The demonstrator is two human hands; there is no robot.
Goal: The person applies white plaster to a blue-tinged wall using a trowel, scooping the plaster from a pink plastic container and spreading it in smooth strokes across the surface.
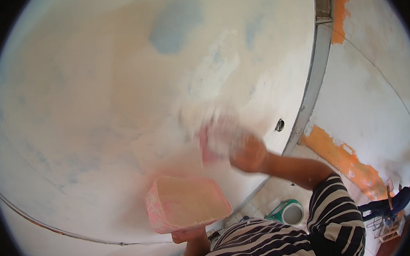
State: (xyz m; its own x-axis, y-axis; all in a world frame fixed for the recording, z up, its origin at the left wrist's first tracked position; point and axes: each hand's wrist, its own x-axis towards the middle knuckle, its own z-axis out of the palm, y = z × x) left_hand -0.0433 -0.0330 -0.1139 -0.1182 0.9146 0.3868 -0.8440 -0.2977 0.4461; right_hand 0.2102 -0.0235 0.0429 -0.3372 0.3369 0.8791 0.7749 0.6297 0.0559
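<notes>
My left hand has a closed grip under a pink tub of pale paste, held up just below the wall. My right hand is shut on a blurred trowel pressed flat to the plaster (its blade smears in the picture). A green bucket sits on the floor below my striped sleeve.

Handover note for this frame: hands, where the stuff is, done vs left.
Left hand: holds the pink tub of pale paste from below, level, near the wall.
Right hand: blurred, presses a flat tool against the wall; its kind is hard to tell.
Done: most of the wall looks skimmed pale.
Left: bluish patches show through higher up.
A green bucket stands on the floor below.
</notes>
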